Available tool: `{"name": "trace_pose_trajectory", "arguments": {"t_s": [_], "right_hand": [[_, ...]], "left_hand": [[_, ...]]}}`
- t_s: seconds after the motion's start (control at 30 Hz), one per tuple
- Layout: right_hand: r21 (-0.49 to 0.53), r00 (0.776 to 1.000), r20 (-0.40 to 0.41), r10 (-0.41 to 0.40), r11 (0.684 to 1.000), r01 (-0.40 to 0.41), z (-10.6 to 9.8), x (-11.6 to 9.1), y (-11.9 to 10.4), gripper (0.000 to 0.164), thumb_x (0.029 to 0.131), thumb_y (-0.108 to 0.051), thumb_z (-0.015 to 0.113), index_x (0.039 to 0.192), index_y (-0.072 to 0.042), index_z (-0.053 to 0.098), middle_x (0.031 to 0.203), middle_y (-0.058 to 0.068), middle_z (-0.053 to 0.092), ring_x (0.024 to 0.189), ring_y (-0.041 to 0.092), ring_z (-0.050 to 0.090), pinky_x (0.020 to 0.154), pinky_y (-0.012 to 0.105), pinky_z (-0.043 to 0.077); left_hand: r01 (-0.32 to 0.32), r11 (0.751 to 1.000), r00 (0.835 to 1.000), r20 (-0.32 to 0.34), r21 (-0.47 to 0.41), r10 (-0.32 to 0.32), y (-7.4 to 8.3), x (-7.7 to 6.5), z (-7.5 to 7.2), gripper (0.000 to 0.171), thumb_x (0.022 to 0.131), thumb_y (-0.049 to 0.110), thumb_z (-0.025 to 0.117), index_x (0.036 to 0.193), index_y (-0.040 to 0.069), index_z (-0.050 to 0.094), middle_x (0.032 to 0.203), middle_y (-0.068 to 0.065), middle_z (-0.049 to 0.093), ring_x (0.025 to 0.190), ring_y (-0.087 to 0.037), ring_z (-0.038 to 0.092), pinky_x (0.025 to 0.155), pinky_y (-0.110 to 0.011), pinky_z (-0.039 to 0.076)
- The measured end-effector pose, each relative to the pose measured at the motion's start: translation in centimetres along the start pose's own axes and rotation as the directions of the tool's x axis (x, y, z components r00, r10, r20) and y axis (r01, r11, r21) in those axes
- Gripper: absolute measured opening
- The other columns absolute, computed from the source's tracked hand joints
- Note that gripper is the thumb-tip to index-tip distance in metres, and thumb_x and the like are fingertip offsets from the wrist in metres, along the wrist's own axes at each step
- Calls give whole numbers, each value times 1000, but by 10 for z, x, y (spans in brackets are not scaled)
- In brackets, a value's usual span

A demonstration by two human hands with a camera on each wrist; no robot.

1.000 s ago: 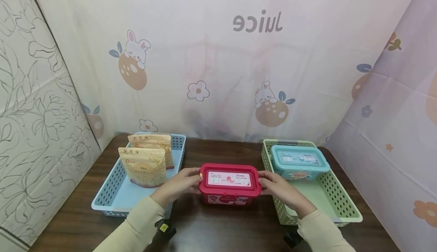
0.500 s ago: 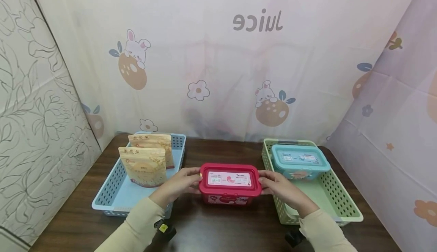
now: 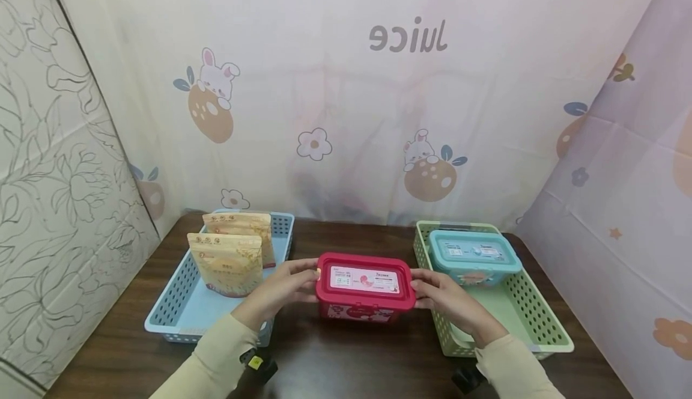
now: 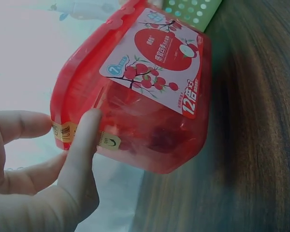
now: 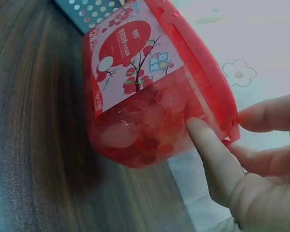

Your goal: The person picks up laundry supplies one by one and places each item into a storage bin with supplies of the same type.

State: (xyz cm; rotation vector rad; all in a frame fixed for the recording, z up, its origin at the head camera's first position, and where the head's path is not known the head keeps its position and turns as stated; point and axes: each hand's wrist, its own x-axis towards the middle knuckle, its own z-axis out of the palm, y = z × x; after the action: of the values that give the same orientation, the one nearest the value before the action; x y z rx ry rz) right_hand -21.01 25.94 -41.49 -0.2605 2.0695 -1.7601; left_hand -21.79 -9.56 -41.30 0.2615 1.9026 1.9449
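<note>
A red lidded plastic box [image 3: 364, 288] with a pink and white label on its lid is between my hands at mid-table. My left hand [image 3: 281, 288] grips its left end, fingers at the lid rim and thumb [image 4: 84, 135] against the side just below. At the other end my right hand [image 3: 451, 300] pinches the rim in the same way, its thumb [image 5: 215, 159] on the translucent wall. Rounded, gel-like pods show through that wall in the right wrist view. Whether the box's base touches the table is hard to tell.
Left of the box lies a light blue basket [image 3: 189, 321] with two yellow pouches [image 3: 227, 265] standing in it. A green basket [image 3: 546, 321] on the right holds a turquoise lidded box [image 3: 476, 255] at its back. Printed curtains surround the brown table [image 3: 346, 363].
The red box has shifted slightly, its lid a little higher in the head view and turned a touch. Both hands have kept their grip and moved with it.
</note>
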Motion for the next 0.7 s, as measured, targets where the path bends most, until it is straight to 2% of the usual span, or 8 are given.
{"name": "trace_pose_trajectory", "arguments": {"t_s": [0.2, 0.33, 0.7], "right_hand": [[42, 1000, -7, -17, 999, 17, 1, -5, 0, 64, 105, -21, 55, 150, 14, 25, 139, 29, 49, 107, 24, 66, 91, 36, 55], [60, 999, -19, -26, 998, 27, 2, -6, -3, 65, 105, -21, 55, 150, 14, 25, 141, 29, 48, 108, 22, 66, 91, 35, 55], [79, 996, -71, -50, 995, 56, 3, -9, -9, 62, 104, -21, 56, 150, 11, 29, 136, 23, 53, 109, 21, 65, 92, 35, 55]], "left_hand": [[21, 1000, 999, -37, 0, -21, 2, 0, -1, 56, 100, 26, 62, 145, -3, 46, 136, -22, 57, 108, -32, 67, 88, -48, 56], [33, 999, 996, -78, 1, -32, 3, 0, 0, 55, 99, 27, 64, 144, 0, 50, 134, -20, 60, 108, -32, 67, 85, -44, 58], [-4, 1000, 996, -94, -24, 2, 10, -6, 1, 55, 97, 27, 66, 144, 1, 51, 134, -20, 61, 108, -32, 67, 83, -41, 59]]}}
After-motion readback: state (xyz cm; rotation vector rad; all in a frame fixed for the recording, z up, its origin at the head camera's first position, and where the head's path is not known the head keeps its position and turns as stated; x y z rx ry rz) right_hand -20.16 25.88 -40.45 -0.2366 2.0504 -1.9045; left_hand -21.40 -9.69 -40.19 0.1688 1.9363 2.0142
